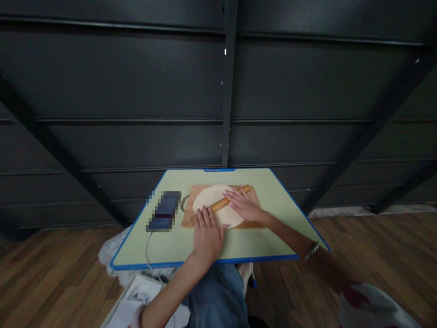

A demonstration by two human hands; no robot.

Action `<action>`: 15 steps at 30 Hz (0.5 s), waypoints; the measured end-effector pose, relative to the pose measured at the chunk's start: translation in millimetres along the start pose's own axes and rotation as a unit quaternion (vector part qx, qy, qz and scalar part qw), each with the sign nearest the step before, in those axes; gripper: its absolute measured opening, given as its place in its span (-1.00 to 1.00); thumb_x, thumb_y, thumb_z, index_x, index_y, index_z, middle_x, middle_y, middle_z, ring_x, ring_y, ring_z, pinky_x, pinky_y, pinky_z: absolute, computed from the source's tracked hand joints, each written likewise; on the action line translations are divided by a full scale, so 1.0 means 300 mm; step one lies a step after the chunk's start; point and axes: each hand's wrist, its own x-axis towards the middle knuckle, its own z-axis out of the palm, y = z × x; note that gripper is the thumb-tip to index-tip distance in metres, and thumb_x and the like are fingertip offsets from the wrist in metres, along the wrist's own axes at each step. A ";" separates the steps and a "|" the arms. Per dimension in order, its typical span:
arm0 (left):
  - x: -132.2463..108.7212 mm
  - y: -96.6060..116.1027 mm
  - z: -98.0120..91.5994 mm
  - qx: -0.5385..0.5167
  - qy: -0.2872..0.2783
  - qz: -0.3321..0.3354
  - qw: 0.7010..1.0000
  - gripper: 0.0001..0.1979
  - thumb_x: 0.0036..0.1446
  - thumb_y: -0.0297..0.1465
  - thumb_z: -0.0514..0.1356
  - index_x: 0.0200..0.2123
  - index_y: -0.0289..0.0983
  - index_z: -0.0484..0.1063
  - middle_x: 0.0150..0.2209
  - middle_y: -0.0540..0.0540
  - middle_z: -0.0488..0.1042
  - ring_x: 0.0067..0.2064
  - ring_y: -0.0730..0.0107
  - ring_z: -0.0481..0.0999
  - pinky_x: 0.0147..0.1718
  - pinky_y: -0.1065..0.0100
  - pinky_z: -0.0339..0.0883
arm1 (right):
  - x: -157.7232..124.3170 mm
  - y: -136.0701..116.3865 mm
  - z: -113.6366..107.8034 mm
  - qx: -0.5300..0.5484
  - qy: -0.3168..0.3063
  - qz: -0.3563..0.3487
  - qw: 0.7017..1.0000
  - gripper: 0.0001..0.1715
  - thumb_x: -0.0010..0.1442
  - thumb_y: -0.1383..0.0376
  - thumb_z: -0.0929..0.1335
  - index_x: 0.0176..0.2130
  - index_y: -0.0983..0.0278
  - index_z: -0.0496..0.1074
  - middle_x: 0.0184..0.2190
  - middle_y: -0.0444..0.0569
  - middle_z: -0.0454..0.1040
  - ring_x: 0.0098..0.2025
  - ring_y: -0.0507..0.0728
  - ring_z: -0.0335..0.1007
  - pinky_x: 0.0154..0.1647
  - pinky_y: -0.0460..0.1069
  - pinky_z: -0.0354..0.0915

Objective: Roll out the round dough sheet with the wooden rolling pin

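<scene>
A thin wooden rolling pin [219,204] lies slantwise across a flat, pale round of rolled dough [210,195]. Beneath the dough is a wooden cutting board [255,197] with a looped handle at its left side. My left hand [206,232] rests on the near left part of the pin, palm down, fingers stretched forward. Farther along, toward the pin's far right end, my right hand [245,206] lies flat with its fingers extended over the pin and dough. The hands cover parts of the pin and of the dough's edge.
The board sits on a small light-green table [259,246] with a blue rim. Left of the board lies a blurred dark rectangular object [164,212] with a white cable [147,248]. A black panelled wall [153,77] stands behind. White material [111,250] is on the floor at left.
</scene>
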 end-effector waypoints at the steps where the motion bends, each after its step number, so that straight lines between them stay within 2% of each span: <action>1: 0.008 0.003 0.004 -0.005 0.004 -0.010 1.000 -0.32 0.22 -0.16 -0.04 0.21 -0.62 0.08 0.22 -0.52 0.07 0.24 -0.24 0.06 0.14 -0.05 -0.02 | 0.026 0.001 -0.002 0.004 0.000 -0.005 1.000 -0.40 0.36 0.08 -0.08 0.30 0.16 -0.07 0.33 -0.11 -0.09 0.35 0.10 -0.34 0.31 0.19 -0.33; 4: 0.073 -0.022 0.031 -0.001 0.029 -0.043 0.999 -0.30 0.22 -0.14 -0.05 0.22 -0.62 0.05 0.22 -0.52 0.07 0.24 -0.24 0.06 0.14 -0.08 -0.06 | 0.130 0.009 -0.001 0.004 0.008 -0.014 1.000 -0.41 0.36 0.08 -0.09 0.29 0.12 -0.02 0.31 -0.13 -0.04 0.34 0.09 -0.30 0.31 0.18 -0.29; 8: 0.199 -0.118 0.086 0.019 0.043 -0.060 0.997 -0.32 0.25 -0.13 -0.12 0.21 -0.61 0.09 0.22 -0.50 0.09 0.24 -0.21 0.07 0.16 -0.03 -0.08 | 0.293 0.028 0.020 -0.007 0.015 -0.015 1.000 -0.38 0.36 0.09 -0.10 0.29 0.19 0.00 0.30 -0.12 0.00 0.34 0.09 -0.27 0.30 0.13 -0.25; 12: 0.316 -0.226 0.132 0.012 0.013 -0.070 0.997 -0.32 0.28 -0.14 -0.24 0.18 -0.62 0.14 0.19 -0.48 0.16 0.26 -0.08 0.05 0.19 0.07 -0.09 | 0.448 0.040 0.041 -0.029 0.007 -0.015 0.999 -0.37 0.35 0.08 -0.10 0.29 0.17 -0.01 0.29 -0.14 0.02 0.34 0.09 -0.28 0.31 0.16 -0.32; 15: 0.392 -0.291 0.158 0.002 -0.019 -0.085 0.996 -0.30 0.28 -0.15 -0.31 0.19 -0.63 0.11 0.22 -0.44 0.12 0.30 0.01 -0.05 0.22 0.08 -0.14 | 0.552 0.044 0.048 -0.022 -0.018 -0.002 1.000 -0.36 0.34 0.06 -0.10 0.30 0.18 -0.04 0.30 -0.14 -0.02 0.34 0.10 -0.28 0.31 0.18 -0.33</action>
